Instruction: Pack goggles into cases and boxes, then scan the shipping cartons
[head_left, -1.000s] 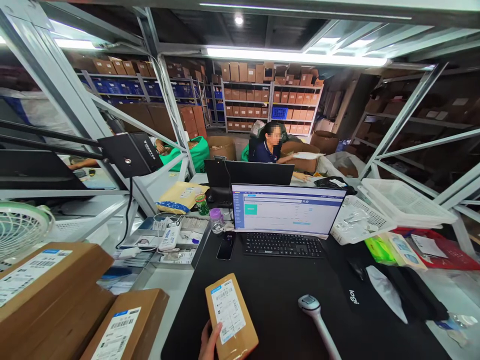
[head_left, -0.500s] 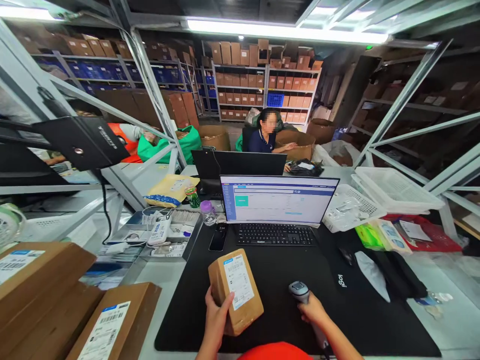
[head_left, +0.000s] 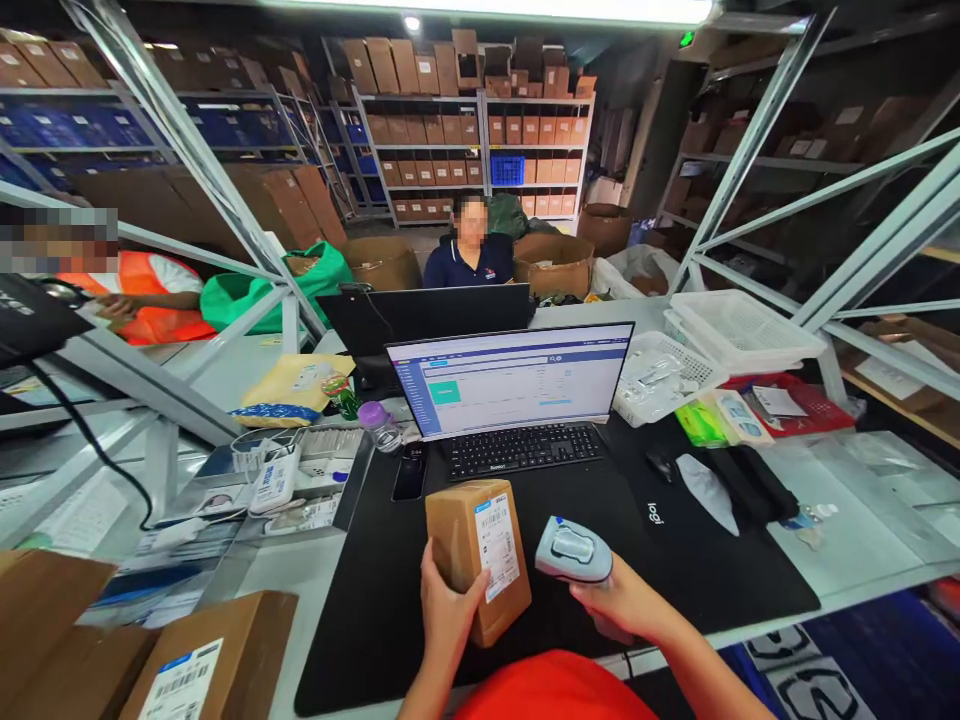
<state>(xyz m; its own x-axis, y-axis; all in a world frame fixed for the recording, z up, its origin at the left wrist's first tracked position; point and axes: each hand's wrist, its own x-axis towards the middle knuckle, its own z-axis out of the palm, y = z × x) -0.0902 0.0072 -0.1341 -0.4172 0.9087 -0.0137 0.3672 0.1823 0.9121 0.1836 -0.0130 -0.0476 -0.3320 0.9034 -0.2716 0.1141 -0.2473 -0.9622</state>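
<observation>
My left hand (head_left: 448, 590) grips a small brown cardboard box (head_left: 456, 530) by its left side and lower front, the thumb at the edge of its label. The box is tilted above the black desk mat (head_left: 360, 620). A white shipping label (head_left: 497, 548) with barcodes faces right. My right hand (head_left: 611, 600) is wrapped round the handle of a grey barcode scanner (head_left: 574, 552). The scanner's head points left at the label, a short gap away. Behind the box stand a black keyboard (head_left: 525, 450) and a lit monitor (head_left: 517, 385).
Labelled cartons (head_left: 217, 640) stand at the lower left, near a tray (head_left: 360, 470) of small items. A phone (head_left: 409, 472) and a purple-lidded jar (head_left: 381, 428) lie left of the keyboard. White baskets (head_left: 742, 330) are at the right. A co-worker (head_left: 469, 255) sits opposite.
The scanner has risen and turned left, closer to the box. The box has been turned so its label faces the scanner more. My view has swung right and down.
</observation>
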